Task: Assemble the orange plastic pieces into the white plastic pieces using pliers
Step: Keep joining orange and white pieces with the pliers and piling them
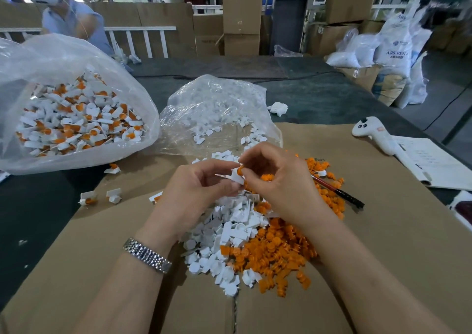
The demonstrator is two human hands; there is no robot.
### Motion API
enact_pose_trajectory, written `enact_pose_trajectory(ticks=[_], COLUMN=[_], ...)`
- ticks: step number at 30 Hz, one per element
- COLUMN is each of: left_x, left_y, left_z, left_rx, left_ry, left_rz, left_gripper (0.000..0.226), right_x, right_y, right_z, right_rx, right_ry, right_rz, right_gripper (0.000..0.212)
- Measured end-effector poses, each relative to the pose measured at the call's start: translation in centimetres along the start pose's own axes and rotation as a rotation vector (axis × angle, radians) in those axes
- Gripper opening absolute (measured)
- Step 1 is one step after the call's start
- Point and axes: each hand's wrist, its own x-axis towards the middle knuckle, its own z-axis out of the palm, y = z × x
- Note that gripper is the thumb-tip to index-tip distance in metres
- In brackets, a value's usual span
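1. Currently, your left hand (201, 188) pinches a white piece (237, 178) above the mixed pile (245, 241).
2. Your right hand (278, 180) grip seems clamped on an orange piece (240, 170), touching it.
3. Pliers (339, 192) lie on the cardboard-covered desk (383, 231).

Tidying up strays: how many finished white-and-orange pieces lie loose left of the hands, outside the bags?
3 clearly: one just below the big bag of assembled pieces, two side by side on the cardboard's left edge. Others may be hidden.
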Motion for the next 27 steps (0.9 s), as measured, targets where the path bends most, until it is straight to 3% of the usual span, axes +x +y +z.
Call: enact_pose_trajectory(ticks=[8,13,20,27], left_x=[0.0,0.3,-0.1,0.0], left_y=[-0.2,0.1,0.4,0.3], left_z=[-0.2,-0.6,-0.4,-0.4], left_rx=[-0.249,-0.53,-0.524,-0.512], left_ry=[-0.088,-0.171,-0.179,-0.087], left_rz=[0.029,-0.035,-0.079,-0.095], left_gripper=[0.025,0.027,0.033,0.022], right_x=[-0.1,-0.2,-0.2,-0.3], right_y=[-0.4,-0.9,-0.8,-0.7], right_z=[-0.3,-1.8,-2.0,-1.5], right_rx=[0.041,0.22,0.063,-0.036], right_ry=[-0.041,-0.177,-0.147,-0.116], right_rz=[-0.017,0.079,0.055,-0.011], right_gripper=[0.012,0.028,0.022,0.023])
